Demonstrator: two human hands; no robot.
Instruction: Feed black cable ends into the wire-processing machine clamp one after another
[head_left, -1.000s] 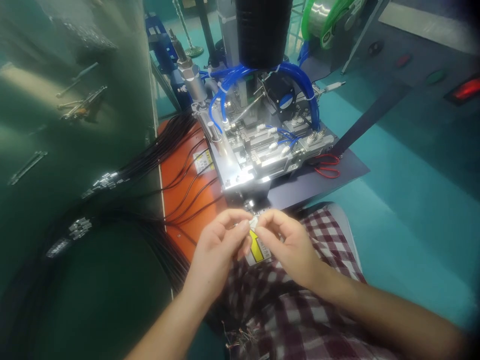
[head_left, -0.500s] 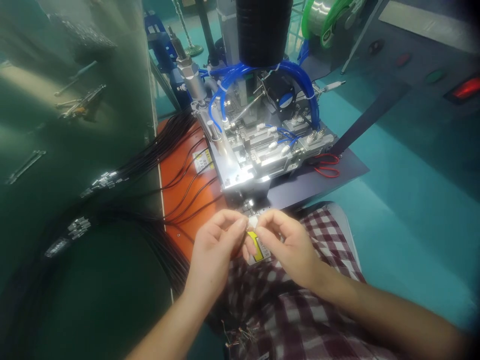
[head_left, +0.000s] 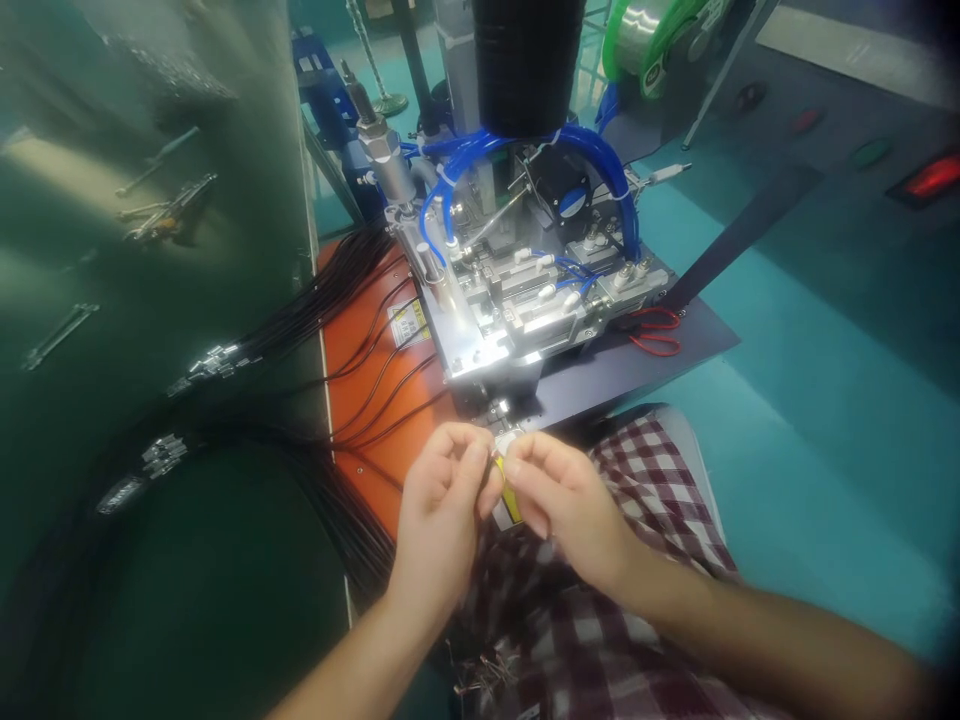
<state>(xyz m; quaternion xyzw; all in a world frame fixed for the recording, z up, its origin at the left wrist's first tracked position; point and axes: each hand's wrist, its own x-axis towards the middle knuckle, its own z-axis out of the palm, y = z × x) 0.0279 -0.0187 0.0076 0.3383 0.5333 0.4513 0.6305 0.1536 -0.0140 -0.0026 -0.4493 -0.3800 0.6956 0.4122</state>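
Note:
My left hand and my right hand meet fingertip to fingertip just in front of a metal machine with blue air hoses. Between the fingertips they pinch a small metal connector on the end of a thin black cable; the part is mostly hidden by my fingers. A yellow and white warning label shows in the gap between the hands. Both hands hover over my lap, covered by checked red and white cloth.
A bundle of black cables with metal ends runs across the orange plate at the left. Red-handled scissors lie on a dark mat right of the machine. A green panel stands at the left. Loose metal bits lie near my lap.
My hands have drawn closer together and slightly toward me, covering more of the yellow label. The view has shifted slightly.

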